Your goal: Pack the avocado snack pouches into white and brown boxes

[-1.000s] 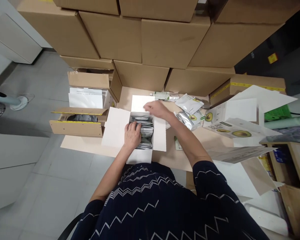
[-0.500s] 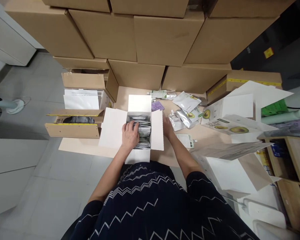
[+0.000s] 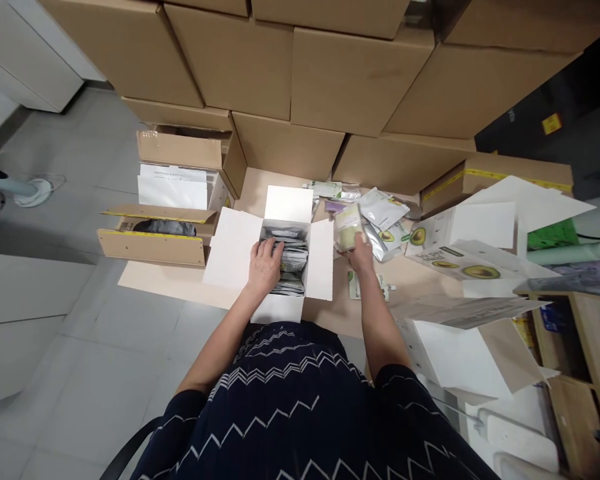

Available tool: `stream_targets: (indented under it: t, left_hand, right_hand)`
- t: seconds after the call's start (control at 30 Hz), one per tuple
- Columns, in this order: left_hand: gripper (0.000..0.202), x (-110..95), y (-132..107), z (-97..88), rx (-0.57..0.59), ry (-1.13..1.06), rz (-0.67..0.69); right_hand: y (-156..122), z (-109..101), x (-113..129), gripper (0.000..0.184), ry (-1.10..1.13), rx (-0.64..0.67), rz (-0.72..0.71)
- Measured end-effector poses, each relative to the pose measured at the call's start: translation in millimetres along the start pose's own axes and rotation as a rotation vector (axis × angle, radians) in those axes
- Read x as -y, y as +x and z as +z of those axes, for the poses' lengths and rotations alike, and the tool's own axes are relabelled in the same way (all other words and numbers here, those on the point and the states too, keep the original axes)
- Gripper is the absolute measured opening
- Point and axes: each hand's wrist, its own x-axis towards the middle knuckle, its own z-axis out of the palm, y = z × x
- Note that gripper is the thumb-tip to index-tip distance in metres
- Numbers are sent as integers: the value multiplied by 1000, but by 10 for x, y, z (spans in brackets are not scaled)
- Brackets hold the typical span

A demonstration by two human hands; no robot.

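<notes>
An open white carton (image 3: 283, 309) stands on the table with its flaps folded out. Several flat packets (image 3: 293, 257) are lined up inside it. My left hand (image 3: 265, 267) rests at the carton's left wall, its fingers apart and touching the packets' edges. To the right of the carton, my right hand (image 3: 362, 255) grips a pale green packet (image 3: 349, 230) and holds it above the table. Behind the held packet lie loose white and silver pouches (image 3: 381, 209), some with avocado pictures. A small spouted pouch (image 3: 355, 285) lies near my right forearm, which partly covers it.
Large brown boxes (image 3: 290, 143) are stacked along the back. On the left stand an open cardboard box (image 3: 150, 248) and a white box with papers (image 3: 173, 190). White avocado-print boxes (image 3: 460, 261) with raised flaps crowd the right side. The wooden table's (image 3: 170, 283) front edge is close to my body.
My right hand has come up from beside the carton's right flap, now with the pale green packet in it. My left hand stays on the packets. The view has shifted slightly.
</notes>
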Motion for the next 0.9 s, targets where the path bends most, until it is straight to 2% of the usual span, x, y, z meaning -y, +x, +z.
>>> stream_targets:
  t: [0.07,0.13,0.17,0.23,0.3,0.4,0.53,0.7,0.9]
  left_hand:
    - [53,15,-6,6,2,9,14]
    - [53,21,-8,5,-3,14,25]
    - [53,21,-6,3,-7,14,28]
    - [54,14,0,-6,-18,11,29]
    - [55,3,7,-15,-32,11,32]
    - [55,-11,3,-21,-44,23,40]
    - [55,-13,-21,-6,-60,31,49]
    - [54,-6,-35,15,-81,26,58]
    - [56,-10,-35,6,-77,4,50]
  right_hand:
    - [20,-174,79,56,307,-86,84]
    - [-11,-354,237,52,628,-112,95]
    - [-40,-433,337,51,727,-98,70]
    - [-107,-546,559,45,726,-49,-15]
    - [-162,-589,783,35,568,-22,-117]
    - [-192,-541,1089,27,192,0,-326]
    - [-136,-369,1414,29,-256,180,-539]
    - [13,-56,1588,29,-705,354,-551]
    - [144,298,1520,35,-955,423,-571]
